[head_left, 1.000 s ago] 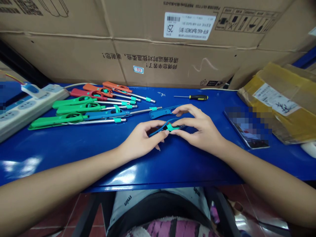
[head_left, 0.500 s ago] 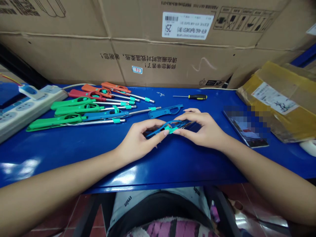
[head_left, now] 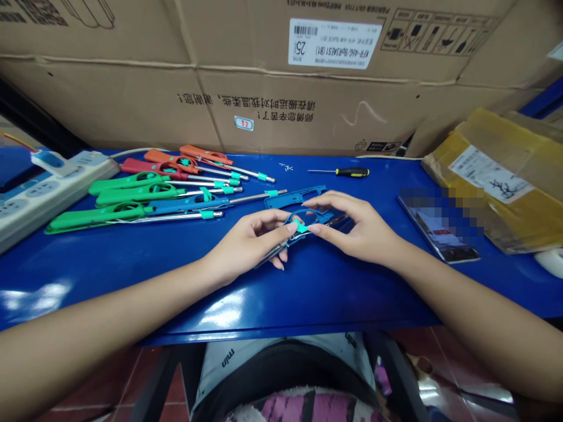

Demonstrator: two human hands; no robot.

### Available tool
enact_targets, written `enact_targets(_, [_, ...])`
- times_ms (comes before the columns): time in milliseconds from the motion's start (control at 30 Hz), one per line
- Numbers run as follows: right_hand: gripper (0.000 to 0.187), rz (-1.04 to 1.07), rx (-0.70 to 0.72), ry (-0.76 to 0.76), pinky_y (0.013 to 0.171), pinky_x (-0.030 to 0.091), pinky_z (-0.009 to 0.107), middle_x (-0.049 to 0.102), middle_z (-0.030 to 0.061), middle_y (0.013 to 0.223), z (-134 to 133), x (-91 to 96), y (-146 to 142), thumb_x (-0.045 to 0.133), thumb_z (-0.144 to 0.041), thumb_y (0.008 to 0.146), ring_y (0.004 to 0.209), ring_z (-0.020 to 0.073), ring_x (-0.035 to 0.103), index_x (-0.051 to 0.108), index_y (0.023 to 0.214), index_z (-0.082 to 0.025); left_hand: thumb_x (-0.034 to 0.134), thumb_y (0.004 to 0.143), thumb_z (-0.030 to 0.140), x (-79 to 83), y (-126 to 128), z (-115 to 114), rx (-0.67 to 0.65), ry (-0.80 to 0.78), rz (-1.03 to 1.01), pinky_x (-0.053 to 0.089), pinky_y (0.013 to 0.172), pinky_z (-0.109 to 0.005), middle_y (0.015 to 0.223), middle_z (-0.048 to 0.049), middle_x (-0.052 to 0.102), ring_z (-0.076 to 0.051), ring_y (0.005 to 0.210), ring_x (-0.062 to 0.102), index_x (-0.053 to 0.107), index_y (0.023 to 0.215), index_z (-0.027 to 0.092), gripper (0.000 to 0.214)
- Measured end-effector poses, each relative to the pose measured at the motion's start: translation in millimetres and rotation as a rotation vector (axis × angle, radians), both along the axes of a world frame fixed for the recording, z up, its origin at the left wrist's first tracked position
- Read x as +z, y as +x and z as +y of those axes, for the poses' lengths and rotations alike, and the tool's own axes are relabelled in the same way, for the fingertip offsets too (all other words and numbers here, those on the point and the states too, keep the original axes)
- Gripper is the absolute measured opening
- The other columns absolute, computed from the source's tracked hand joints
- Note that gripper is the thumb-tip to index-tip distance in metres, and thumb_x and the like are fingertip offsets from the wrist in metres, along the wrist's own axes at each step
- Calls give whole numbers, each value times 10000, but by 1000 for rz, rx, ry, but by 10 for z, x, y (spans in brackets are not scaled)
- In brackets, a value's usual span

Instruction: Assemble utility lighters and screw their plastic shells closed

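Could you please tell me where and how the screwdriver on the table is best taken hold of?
Probably by its thick black-and-yellow handle, from above and the right: the screwdriver lies flat, handle pointing right and uncovered, while its thin metal shaft points left and offers less to hold.

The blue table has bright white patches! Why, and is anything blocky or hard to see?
Head view: white glare, probably reflected light, shines on the blue table near its front edge and at the left; head view: blocky squares hide part of the phone; head view: the blue part held by the left hand and right hand shows too small for fine details.
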State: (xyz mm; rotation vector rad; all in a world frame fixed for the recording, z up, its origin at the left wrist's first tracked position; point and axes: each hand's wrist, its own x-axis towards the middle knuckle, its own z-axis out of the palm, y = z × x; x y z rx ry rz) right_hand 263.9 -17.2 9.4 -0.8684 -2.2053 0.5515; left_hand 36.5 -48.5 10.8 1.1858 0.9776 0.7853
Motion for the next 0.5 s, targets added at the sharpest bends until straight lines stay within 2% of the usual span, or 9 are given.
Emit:
enact_targets(67, [294,28,-5,110,950,521,415,665,95,1150,-7,14,-9,714,-330,891,1090,242,641,645,1156,-224,773,851,402,34,4,7,22,-92,-14,563,476,-168,628,21,632,-100,533,622,653,1046,135,353])
enact_targets(167, [212,16,-25,232,991,496,470,609,96,1124,-25,34,-4,740,-279,837,1121,266,603,628,1011,-235,816,803,433,61,7,6,34,-151,-25,561,477,-169,607,17,642,-104,521,624,645,1021,141,402])
enact_targets(333, [116,-98,-18,272,1006,471,513,606,91,1211,-27,42,30,719,-224,839,1088,265,623,646,924,-250,847,756,474,53,5,8,56,-146,-33,561,471,-179,609,17,650,-107,512,622,646,1038,149,475])
enact_targets(500, [65,-84,-4,303,980,491,485,650,88,1185,-1,23,30,723,-210,879,1058,247,645,672,906,-240,850,752,472,49,-1,6,78,-136,-34,552,462,-173,619,21,648,-104,517,613,644,1070,150,497])
